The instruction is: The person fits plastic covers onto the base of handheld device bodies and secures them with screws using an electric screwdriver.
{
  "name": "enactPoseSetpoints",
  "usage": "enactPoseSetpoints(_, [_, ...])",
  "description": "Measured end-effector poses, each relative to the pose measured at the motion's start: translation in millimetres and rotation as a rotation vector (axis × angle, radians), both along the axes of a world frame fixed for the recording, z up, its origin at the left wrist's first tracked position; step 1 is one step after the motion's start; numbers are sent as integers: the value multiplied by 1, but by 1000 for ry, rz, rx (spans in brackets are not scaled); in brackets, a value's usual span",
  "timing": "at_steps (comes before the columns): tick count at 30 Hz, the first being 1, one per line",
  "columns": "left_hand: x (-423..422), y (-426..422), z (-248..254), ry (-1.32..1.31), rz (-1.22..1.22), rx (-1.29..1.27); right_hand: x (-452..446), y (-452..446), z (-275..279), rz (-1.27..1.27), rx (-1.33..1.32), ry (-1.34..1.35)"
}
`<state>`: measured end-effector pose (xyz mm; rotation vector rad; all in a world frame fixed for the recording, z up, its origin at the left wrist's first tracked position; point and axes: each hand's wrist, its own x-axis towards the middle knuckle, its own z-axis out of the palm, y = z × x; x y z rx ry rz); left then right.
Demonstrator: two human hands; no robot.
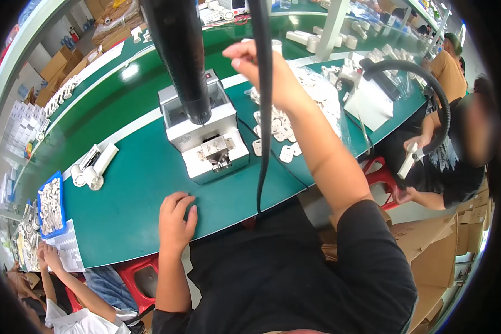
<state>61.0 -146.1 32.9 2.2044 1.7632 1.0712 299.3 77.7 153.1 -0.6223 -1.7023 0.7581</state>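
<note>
My left hand [176, 220] rests at the near edge of the green table [128, 222], its fingers loosely bent and apart, with nothing in them. My right hand [259, 64] is raised beyond a hanging black cable [265, 111]; thumb and fingers are apart and no object shows between them. Between the two hands stands a small white and grey box-shaped machine [203, 131] with a metal mechanism on its front. Above its open top hangs a thick black cylindrical tool [178, 61], tip down. Flat white plastic parts [286, 153] lie below my right forearm.
White jointed parts [94, 167] lie left of the machine. A blue tray [60, 183] holds small pale pieces, near another person's hands [49, 257]. At right, a seated person holds a white part [409, 161] beside a black hose [442, 100]. A plastic bag [331, 106] lies behind my right arm.
</note>
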Motion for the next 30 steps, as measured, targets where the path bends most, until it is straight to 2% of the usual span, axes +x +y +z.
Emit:
enactPoseSetpoints(2, [0,0,0,18,-12,8,3,25,10,-15,-64,-7])
enactPoseSetpoints(5, [0,3,1,44,-25,17,19,119,-19,-195,-56,37])
enactPoseSetpoints(7, [1,6,5,24,-26,24,39,165,-37,-509,19,-113])
enactPoseSetpoints(9, [-3,10,0,-5,-42,51,67,220,-61,-691,151,-547])
enactPoseSetpoints(12, [-6,10,1,-34,-40,57,80,248,-84,-683,181,-786])
enactPoseSetpoints(14, [-7,11,4,-41,-31,61,86,286,-110,-613,47,-865])
enactPoseSetpoints(15, [-8,12,4,-43,-28,65,107,333,-156,-525,155,-892])
enactPoseSetpoints(18, [-12,12,0,-54,-32,66,104,352,-170,-404,253,-768])
enactPoseSetpoints(19, [-11,12,-1,-64,-38,71,104,339,-162,-387,241,-701])
enactPoseSetpoints(21, [-13,15,1,-79,-30,92,108,312,-135,-538,353,-695])
enactPoseSetpoints(23, [-13,9,-1,-122,-22,96,94,201,-44,-588,295,-631])
enactPoseSetpoints(26, [-12,8,-2,-184,38,163,119,95,6,-454,42,-417])
enactPoseSetpoints(27, [-5,7,-4,-346,39,115,139,78,0,-377,-120,-360])
enactPoseSetpoints(29, [14,2,-10,-657,49,-11,150,17,-16,-179,-358,-71])
enactPoseSetpoints(30, [32,2,-10,-1016,-103,-115,149,-13,-26,-68,-418,25])
